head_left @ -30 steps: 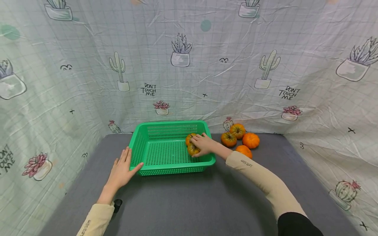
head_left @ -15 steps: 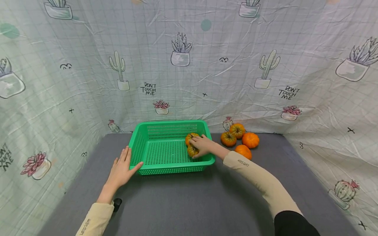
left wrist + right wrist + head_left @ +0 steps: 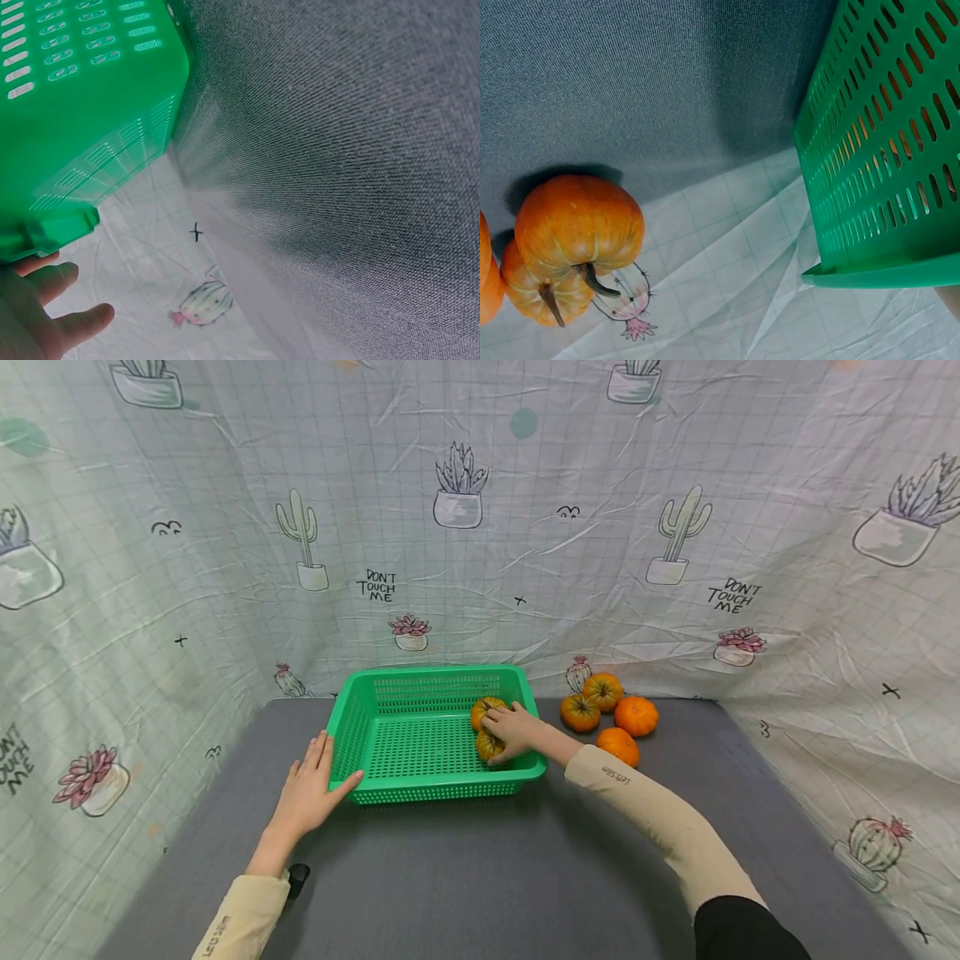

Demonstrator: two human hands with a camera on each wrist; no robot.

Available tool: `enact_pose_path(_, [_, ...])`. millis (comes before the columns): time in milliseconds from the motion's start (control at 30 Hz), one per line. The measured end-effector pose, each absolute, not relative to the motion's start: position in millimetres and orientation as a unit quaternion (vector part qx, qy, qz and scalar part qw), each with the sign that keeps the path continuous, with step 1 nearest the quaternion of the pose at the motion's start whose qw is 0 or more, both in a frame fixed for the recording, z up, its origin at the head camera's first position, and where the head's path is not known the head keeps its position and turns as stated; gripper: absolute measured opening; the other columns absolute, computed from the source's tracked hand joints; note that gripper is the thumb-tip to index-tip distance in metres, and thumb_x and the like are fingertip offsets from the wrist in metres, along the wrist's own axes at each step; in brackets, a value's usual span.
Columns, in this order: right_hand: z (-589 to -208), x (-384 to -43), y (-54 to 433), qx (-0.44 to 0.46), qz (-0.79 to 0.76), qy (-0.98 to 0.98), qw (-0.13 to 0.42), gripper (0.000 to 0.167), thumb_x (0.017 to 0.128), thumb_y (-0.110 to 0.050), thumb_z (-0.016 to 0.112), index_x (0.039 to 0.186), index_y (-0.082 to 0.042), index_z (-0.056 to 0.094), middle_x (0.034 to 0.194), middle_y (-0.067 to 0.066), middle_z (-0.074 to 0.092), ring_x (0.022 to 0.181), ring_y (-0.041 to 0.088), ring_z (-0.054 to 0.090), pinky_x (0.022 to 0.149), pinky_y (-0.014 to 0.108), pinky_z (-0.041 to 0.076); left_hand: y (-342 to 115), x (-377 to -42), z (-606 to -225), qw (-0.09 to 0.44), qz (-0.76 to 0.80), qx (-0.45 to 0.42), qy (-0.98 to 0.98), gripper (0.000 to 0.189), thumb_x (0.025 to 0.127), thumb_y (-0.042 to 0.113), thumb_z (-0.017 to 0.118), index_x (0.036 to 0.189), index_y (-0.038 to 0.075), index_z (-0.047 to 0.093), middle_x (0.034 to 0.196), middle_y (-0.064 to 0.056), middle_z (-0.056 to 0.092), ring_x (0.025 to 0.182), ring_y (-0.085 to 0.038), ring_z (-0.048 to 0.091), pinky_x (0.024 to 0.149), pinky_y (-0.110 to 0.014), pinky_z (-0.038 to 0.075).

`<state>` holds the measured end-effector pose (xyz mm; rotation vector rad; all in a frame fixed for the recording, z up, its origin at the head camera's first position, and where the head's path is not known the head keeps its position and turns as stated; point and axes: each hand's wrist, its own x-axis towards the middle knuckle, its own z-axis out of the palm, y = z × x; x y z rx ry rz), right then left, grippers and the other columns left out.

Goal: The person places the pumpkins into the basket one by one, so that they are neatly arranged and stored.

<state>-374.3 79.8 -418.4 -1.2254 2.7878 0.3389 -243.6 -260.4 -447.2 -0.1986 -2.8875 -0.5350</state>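
A green plastic basket (image 3: 435, 789) with slotted walls stands on the table. Inside, at its right end, sit two small orange pumpkins, a far pumpkin (image 3: 486, 710) and a near pumpkin (image 3: 489, 746). My right hand (image 3: 513, 728) reaches over the basket's right rim and grips the near pumpkin, thumb on its front side; the hand partly covers both. My left hand (image 3: 306, 789) rests at the basket's left rim with fingers straight and thumb spread. In the left wrist view, fingers (image 3: 52, 281) show beside the rim. Only a sliver of the right hand shows in the right wrist view.
Right of the basket several more pumpkins lie on the grey table (image 3: 465, 877), among them a bright orange pumpkin (image 3: 636, 717) and a darker pumpkin (image 3: 580, 223). A patterned cloth (image 3: 525, 552) hangs behind and along both sides. A black object (image 3: 297, 880) lies by the left wrist.
The right hand and the near pumpkin have shifted very slightly toward the front; the right forearm has drifted a little left. The left hand has stayed in place.
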Motion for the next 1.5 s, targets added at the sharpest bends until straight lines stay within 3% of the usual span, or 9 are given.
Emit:
enact_pose_path(233, [-418.3, -373.5, 81.8, -0.397, 0.127, 0.909, 0.028, 0.073, 0.078, -0.060, 0.054, 0.132, -0.014, 0.039, 0.130, 0.008, 0.042, 0.119, 0.024, 0.041, 0.094, 0.049, 0.032, -260.1, -244.2, -446.8, 0.097, -0.179, -0.068, -0.977, 0.089, 0.086, 0.057, 0.042, 0.142, -0.003, 0.009, 0.150, -0.021, 0.003, 0.136, -0.039, 0.009, 0.102, -0.064, 0.012])
enact_pose_path(533, [-412.8, -368.9, 87.7, -0.405, 0.097, 0.909, 0.013, 0.063, 0.082, -0.052, 0.054, 0.130, -0.013, 0.043, 0.130, 0.008, 0.043, 0.119, 0.025, 0.042, 0.093, 0.048, 0.033, -260.1, -242.9, -446.5, 0.100, -0.181, -0.070, -0.976, 0.088, 0.086, 0.056, 0.043, 0.142, -0.004, 0.010, 0.149, -0.023, 0.006, 0.136, -0.041, 0.010, 0.101, -0.064, 0.013])
enact_pose_path(700, [-409.6, -362.9, 100.8, -0.401, 0.052, 0.914, -0.036, 0.056, 0.085, -0.046, 0.053, 0.128, -0.011, 0.046, 0.126, 0.007, 0.048, 0.115, 0.024, 0.046, 0.094, 0.047, 0.035, -258.9, -243.0, -447.5, 0.101, -0.187, -0.074, -0.974, 0.088, 0.086, 0.056, 0.043, 0.142, -0.003, 0.010, 0.149, -0.022, 0.005, 0.136, -0.040, 0.009, 0.101, -0.064, 0.012])
enact_pose_path(967, [-409.1, -343.4, 119.7, -0.432, -0.009, 0.890, -0.147, 0.038, 0.085, -0.033, 0.058, 0.113, -0.009, 0.056, 0.103, 0.006, 0.053, 0.093, 0.022, 0.051, 0.082, 0.041, 0.038, -259.1, -241.2, -446.9, 0.105, -0.187, -0.075, -0.974, 0.089, 0.086, 0.056, 0.044, 0.142, -0.003, 0.010, 0.149, -0.021, 0.004, 0.136, -0.040, 0.009, 0.101, -0.064, 0.014])
enact_pose_path(1167, [-412.1, -327.6, 130.2, -0.430, -0.025, 0.880, -0.198, 0.034, 0.083, -0.029, 0.062, 0.110, -0.010, 0.058, 0.106, 0.005, 0.056, 0.099, 0.022, 0.053, 0.085, 0.040, 0.041, -260.1, -241.5, -447.1, 0.105, -0.188, -0.078, -0.973, 0.088, 0.086, 0.056, 0.043, 0.142, -0.004, 0.010, 0.149, -0.022, 0.003, 0.136, -0.040, 0.007, 0.100, -0.065, 0.013])
enact_pose_path(1500, [-415.5, -306.2, 150.5, -0.422, -0.054, 0.871, -0.247, 0.028, 0.082, -0.027, 0.063, 0.106, -0.014, 0.060, 0.105, 0.005, 0.058, 0.094, 0.020, 0.053, 0.082, 0.037, 0.041, -260.9, -242.1, -449.2, 0.118, -0.187, -0.083, -0.972, 0.087, 0.087, 0.054, 0.044, 0.142, -0.004, 0.011, 0.148, -0.023, 0.007, 0.135, -0.042, 0.011, 0.100, -0.065, 0.015])
